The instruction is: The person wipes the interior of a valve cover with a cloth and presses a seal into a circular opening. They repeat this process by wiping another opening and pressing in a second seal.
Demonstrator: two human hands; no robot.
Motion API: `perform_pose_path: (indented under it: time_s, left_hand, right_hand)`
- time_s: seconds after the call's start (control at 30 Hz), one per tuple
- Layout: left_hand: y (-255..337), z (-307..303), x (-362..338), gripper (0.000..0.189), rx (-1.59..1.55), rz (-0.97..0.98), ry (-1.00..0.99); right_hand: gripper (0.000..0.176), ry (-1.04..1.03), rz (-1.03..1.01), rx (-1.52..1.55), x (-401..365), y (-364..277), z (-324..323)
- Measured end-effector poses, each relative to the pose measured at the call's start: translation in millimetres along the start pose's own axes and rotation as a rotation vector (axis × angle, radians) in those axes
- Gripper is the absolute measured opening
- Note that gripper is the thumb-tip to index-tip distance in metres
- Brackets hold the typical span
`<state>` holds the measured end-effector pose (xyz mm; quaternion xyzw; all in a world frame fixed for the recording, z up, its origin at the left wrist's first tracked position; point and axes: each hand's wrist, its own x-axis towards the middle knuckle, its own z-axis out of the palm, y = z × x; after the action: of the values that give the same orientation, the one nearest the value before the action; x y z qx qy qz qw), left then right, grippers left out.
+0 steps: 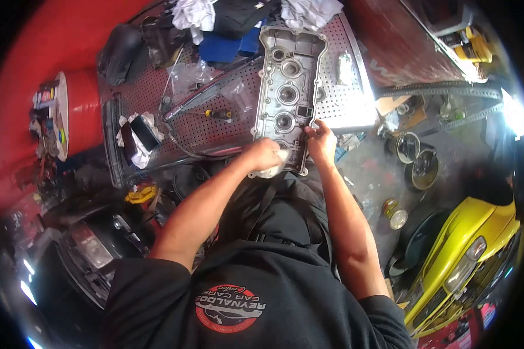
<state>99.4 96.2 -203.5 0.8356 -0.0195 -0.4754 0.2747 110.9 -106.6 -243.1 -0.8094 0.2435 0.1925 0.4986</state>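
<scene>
A grey metal engine valve cover (286,109) lies lengthwise away from me, its hollow, ribbed inner side facing up with several round holes along it. Its near end reaches toward my waist. My left hand (262,156) is closed on a white rag (275,168), which presses against the near left part of the cover. Some of the rag is hidden beneath my fingers. On the right side, my right hand (322,143) grips the cover's rim, thumb and fingers at the edge.
The cover rests partly on a perforated metal table (157,99). On it are a yellow-and-black tool (218,114), a phone (145,132) on a white cloth, clear plastic bags, and rags at the far edge. Round cans (406,146) stand right, near a yellow car part (460,256).
</scene>
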Motion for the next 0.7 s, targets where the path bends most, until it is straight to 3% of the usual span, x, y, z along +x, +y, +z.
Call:
perform_pose_path:
  time_s: [0.07,0.1,0.13,0.2,0.27,0.3,0.33,0.37,0.43,0.5,0.57,0.6,0.63,0.67,0.7]
  left_hand:
    - [-0.7,-9.6,-28.3,0.037,-1.064,0.177,0.004]
    - [2.3,-15.0,-47.1,0.039,-1.154,0.152,0.041]
    - [1.3,-16.3,-69.1,0.040,-0.997,0.172,0.156]
    - [2.7,-13.9,-109.0,0.042,-0.678,0.200,0.374]
    - [23.6,0.7,-140.4,0.040,-1.243,0.242,0.434]
    - [24.0,21.3,-143.9,0.041,-1.325,0.201,0.421]
    - [40.5,31.5,-145.5,0.053,-1.183,0.185,0.446]
    - [45.5,49.0,-134.0,0.051,-1.046,0.222,0.642]
    - [49.1,60.0,-110.2,0.044,-0.873,0.220,0.971]
    - [42.9,55.3,-103.2,0.039,-0.674,0.148,1.164]
    - [22.2,54.2,-95.1,0.037,-0.541,0.098,1.319]
    - [7.4,51.1,-94.6,0.038,-0.441,0.013,1.334]
    - [-8.5,45.2,-95.1,0.039,-0.559,-0.124,1.263]
    - [-25.0,40.7,-99.3,0.040,-0.673,-0.260,1.187]
    - [-45.2,39.3,-106.9,0.041,-0.584,-0.351,1.185]
  right_hand:
    - [0.048,-0.071,-0.030,0.010,11.2,13.6,-0.5]
    - [0.052,-0.041,-0.124,-0.050,12.0,19.8,1.4]
    - [0.056,-0.012,-0.213,-0.112,5.3,24.9,0.8]
    - [0.073,0.223,-0.633,-0.269,-34.2,1.9,-0.7]
    - [0.059,-0.300,-0.204,0.211,-82.0,-31.3,-2.5]
    - [0.055,-0.484,0.091,0.448,-98.3,-35.3,5.7]
    - [0.054,-0.752,0.436,0.771,-108.7,-21.4,20.9]
    - [0.052,-0.805,0.304,0.559,-109.9,19.3,39.3]
    - [0.048,-0.868,0.252,0.503,-108.5,22.3,49.4]
    - [0.046,-0.883,0.470,0.811,-128.5,-57.1,21.5]
    - [0.050,-1.092,0.364,0.554,-118.8,-57.3,6.7]
    - [0.052,-1.163,0.213,0.434,-113.7,-63.0,-3.9]
    - [0.054,-1.216,0.055,0.320,-108.5,-68.6,-14.6]
    - [0.057,-1.229,-0.203,0.210,-102.1,-77.5,-26.7]
    - [0.045,-1.083,-0.378,0.019,-87.4,-72.8,-35.9]
